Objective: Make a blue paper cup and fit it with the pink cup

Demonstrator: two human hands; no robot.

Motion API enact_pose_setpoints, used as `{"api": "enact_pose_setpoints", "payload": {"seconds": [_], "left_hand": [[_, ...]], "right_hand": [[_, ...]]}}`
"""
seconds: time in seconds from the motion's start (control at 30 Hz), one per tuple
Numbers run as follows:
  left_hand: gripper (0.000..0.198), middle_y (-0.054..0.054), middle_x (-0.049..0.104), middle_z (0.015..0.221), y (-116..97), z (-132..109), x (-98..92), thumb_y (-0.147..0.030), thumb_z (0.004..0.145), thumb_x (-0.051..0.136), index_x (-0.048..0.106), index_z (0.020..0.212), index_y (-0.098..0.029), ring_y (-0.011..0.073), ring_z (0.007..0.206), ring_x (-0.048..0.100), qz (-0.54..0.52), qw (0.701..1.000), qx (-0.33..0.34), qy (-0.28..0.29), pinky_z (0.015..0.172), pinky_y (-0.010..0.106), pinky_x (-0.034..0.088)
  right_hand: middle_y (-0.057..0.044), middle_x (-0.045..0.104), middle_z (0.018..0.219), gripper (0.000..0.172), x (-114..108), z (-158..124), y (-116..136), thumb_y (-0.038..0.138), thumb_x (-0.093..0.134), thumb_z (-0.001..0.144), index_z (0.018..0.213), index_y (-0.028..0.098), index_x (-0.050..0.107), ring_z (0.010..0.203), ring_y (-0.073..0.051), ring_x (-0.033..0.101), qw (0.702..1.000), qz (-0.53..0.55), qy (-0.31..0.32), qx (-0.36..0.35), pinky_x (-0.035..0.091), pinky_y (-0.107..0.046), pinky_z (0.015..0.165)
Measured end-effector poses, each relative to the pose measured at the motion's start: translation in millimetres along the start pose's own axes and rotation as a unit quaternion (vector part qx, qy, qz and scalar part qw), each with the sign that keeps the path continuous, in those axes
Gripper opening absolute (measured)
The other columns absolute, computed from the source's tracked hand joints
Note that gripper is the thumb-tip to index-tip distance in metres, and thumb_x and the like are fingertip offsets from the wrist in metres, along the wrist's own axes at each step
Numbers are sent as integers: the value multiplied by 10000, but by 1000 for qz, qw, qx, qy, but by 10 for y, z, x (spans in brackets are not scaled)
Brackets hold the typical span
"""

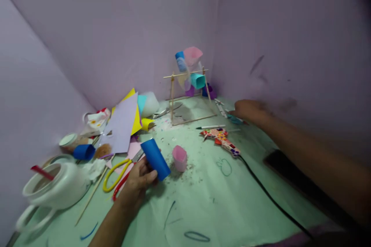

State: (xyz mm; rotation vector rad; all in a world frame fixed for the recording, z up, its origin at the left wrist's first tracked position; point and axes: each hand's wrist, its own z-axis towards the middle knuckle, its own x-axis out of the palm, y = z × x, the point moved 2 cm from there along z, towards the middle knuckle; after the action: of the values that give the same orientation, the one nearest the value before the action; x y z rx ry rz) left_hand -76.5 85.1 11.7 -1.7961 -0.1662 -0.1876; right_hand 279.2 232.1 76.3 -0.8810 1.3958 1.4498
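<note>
My left hand (140, 179) is closed round a blue paper tube (155, 159), held tilted above the table. Just to the tube's right stands a small pink paper cup (180, 158). On the far right my right hand (248, 110) reaches toward a light-blue item (235, 119) by the wall; blur and the angle hide its fingers. Nearer the middle lies a patterned glue gun (222, 141) with a black cord. Behind it is a marker (213, 127). At the back, a stick frame (172, 98) bears a wheel with coloured paper cups (198, 81).
Scissors (117, 175) with yellow and red handles lie beside my left hand. A white teapot-like pot (59, 185) stands at the left, near paper sheets (123, 123) and another blue tube (84, 152). A dark flat object (290, 173) lies under my right forearm. Walls enclose the back.
</note>
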Motion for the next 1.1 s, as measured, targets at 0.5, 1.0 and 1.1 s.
{"api": "enact_pose_setpoints", "payload": {"seconds": [0.5,1.0,1.1], "left_hand": [[311,7,596,703,-199,-134,53,-212,588,659,698,885,-129,151,666,477,133,969,39,206,580,248,350],[130,-28,486,489,-391,-243,-49,-248,629,614,562,577,-140,59,433,392,-63,973,194,-111,420,176,270],[179,-71,376,446,-327,-200,-38,-286,657,595,506,576,-153,33,371,282,-51,981,167,-85,375,162,161]], "right_hand": [[-48,667,898,349,411,-1296,1508,321,785,604,912,189,688,813,-193,584,887,333,127,-292,448,-310,690],[85,443,410,383,599,-1309,1440,392,822,552,655,170,527,324,-11,305,612,754,238,-22,202,-120,323],[78,448,414,351,566,-1252,1412,370,823,556,656,166,556,340,-25,365,619,762,186,-38,251,-122,332]]}}
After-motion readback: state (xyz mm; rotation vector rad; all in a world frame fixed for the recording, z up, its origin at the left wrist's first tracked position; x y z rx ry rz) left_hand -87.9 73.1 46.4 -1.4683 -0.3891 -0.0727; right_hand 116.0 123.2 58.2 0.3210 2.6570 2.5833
